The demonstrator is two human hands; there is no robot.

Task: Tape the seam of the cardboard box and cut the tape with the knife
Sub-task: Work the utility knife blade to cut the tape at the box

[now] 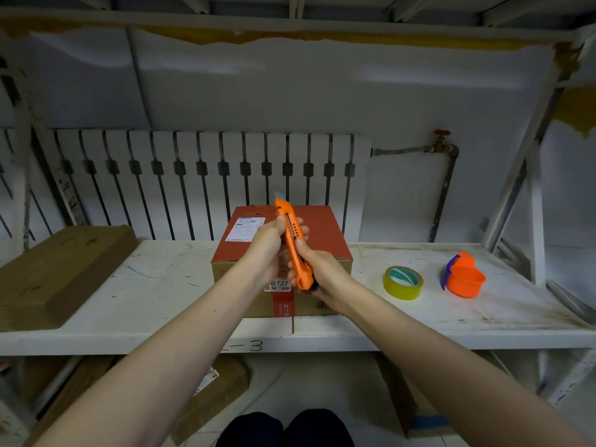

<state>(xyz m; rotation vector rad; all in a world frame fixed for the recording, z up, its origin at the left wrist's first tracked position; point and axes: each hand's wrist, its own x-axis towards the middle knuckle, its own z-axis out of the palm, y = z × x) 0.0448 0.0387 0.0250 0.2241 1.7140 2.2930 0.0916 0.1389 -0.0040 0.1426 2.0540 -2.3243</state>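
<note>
- Holding an orange knife point(294, 250) in mid-air at the centre of the frame, both hands are gripping it above a cardboard box point(282, 253).
- The right hand point(317, 272) is wrapping the lower end of the handle, fingers clamped on it, thumb lying along the top near the slider.
- The left hand point(269, 250) is closing on the upper half of the handle from the left side, fingers curling behind it.
- The knife's long axis is running from lower right to upper left, slightly tilted from vertical in the frame; a short pale blade tip is showing at the top end, pointing up and away from the person.
- The box is sitting on a white shelf point(451, 317), directly beneath and behind the hands, its red top facing up with a white label at the upper left; the seam itself is hidden by the hands.
- A yellow tape roll point(403, 282) is lying flat on the shelf to the right of the box, well apart from the hands and nearer the right hand.
- No loose strip of tape is visible on the box, so taping appears not yet done.
- An orange tape holder point(464, 275) is sitting further right, beyond the roll.
- A flat brown carton point(58, 272) is lying at the left of the frame.
</note>
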